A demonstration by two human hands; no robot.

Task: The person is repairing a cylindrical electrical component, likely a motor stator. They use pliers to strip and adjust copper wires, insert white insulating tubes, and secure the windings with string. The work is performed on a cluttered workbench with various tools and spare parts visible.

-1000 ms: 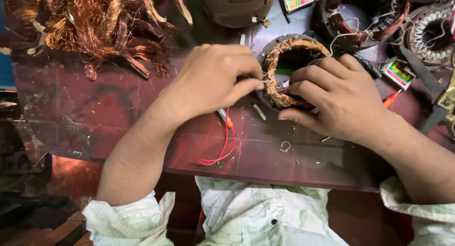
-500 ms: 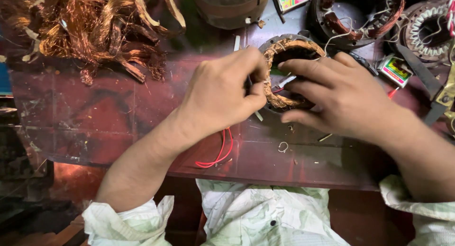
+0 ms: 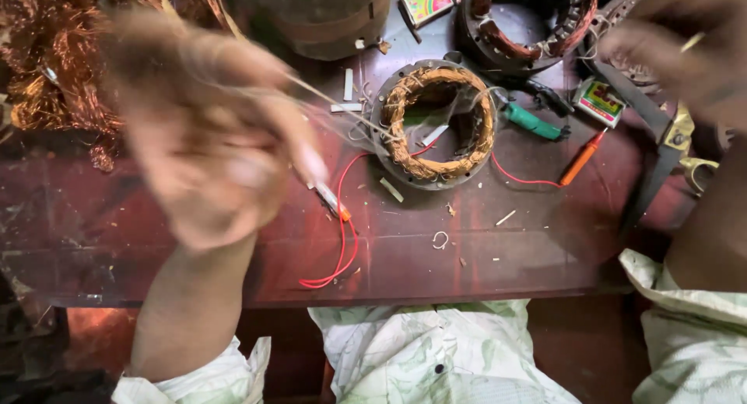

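The blurred left hand (image 3: 206, 131) pinches a thin pale thread (image 3: 342, 108) running to the round copper-wound stator ring (image 3: 438, 124); the blurred right hand (image 3: 685, 46) is raised well apart, its fingers' grip impossible to tell. A red wire (image 3: 342, 240) lies on the dark red table (image 3: 506, 256).

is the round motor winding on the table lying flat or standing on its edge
Lying flat. The copper-wound stator ring rests on the dark red table, its round opening facing up at the camera, a red wire trailing from it.
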